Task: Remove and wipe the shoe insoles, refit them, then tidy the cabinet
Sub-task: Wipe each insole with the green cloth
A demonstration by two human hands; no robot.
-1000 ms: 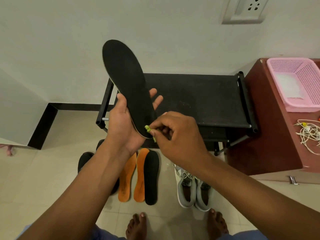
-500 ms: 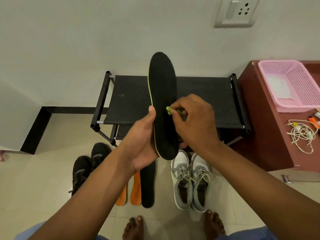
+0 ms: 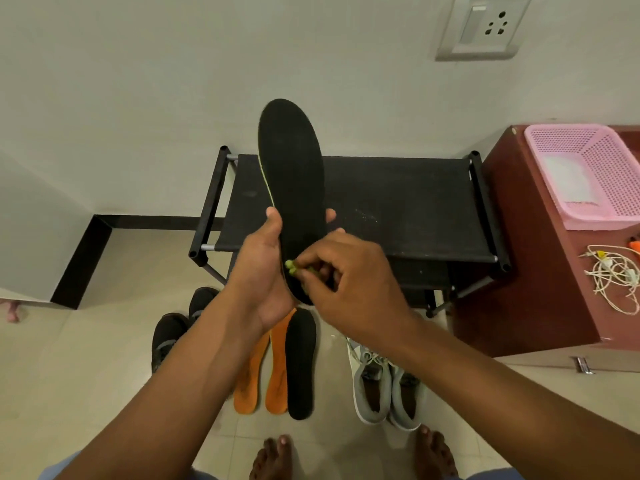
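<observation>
Wiping step in hand. Left hand (image 3: 265,271) grips black insole (image 3: 294,188) upright, above shoe rack (image 3: 398,209). Right hand (image 3: 346,282) pinches small green cloth (image 3: 290,267) against insole's heel end. Other insoles (image 3: 277,368) on floor before rack. Next, likely: rub cloth toward toe, holding insole steady.

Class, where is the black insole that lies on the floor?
The black insole lies low in the head view's centre, right of the two orange insoles, left of the grey shoes.
</observation>
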